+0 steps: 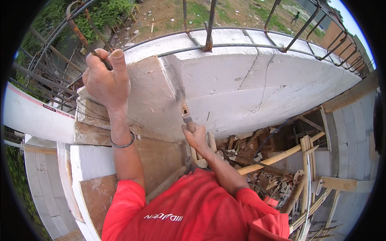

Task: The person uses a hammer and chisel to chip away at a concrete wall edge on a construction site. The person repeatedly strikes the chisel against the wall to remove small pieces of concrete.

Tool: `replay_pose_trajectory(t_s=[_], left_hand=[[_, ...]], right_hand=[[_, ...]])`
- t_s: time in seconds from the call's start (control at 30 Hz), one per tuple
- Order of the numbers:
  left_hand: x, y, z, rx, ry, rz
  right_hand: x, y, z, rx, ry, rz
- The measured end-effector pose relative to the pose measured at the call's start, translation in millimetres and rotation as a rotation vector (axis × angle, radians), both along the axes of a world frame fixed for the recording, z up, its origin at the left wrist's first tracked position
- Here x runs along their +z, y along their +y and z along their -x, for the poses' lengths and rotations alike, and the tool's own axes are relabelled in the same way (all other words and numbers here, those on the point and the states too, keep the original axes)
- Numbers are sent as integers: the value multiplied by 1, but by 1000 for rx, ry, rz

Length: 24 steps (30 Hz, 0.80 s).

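Observation:
My left hand (108, 79), dusted white, is closed around a rusty reinforcing bar (83, 37) at the top left of the wall. My right hand (196, 137) grips the handle of a rusty hand tool (185, 107), like a scraper or worn brush. Its dark tip meets a grey, damp-looking mortar strip (175, 73). This strip runs down the corner between a brown-smeared panel (141, 81) and a wall of white lightweight blocks (223, 72). What the tool's tip is made of is hard to tell.
A rebar cage (241, 45) runs along the wall top. A white plastic pipe (39, 113) juts out at left. Below right, bamboo poles (271, 159) cross above a debris-strewn floor (271, 183). Far off, a person (295, 18) is on the ground outside.

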<state>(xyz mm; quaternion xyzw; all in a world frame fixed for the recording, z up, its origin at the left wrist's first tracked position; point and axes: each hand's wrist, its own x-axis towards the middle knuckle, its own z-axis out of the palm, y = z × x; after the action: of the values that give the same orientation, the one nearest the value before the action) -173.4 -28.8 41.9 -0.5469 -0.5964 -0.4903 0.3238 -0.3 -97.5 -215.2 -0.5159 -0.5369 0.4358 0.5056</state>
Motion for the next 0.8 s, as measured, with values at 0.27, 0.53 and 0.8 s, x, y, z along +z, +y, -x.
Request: replay_pose_trajectory(t_s=[0.27,0.53,0.8], left_hand=[[2,2,-2,-15,26,-30],[0,2,1,-8,55,-39],[-2,2,5,4,80,-48]], right_hand=[[-12,3,-5,36,-95,161],[-5,-2,-7,71,-60,57],[5,-7,-17,104,-83,-349]])
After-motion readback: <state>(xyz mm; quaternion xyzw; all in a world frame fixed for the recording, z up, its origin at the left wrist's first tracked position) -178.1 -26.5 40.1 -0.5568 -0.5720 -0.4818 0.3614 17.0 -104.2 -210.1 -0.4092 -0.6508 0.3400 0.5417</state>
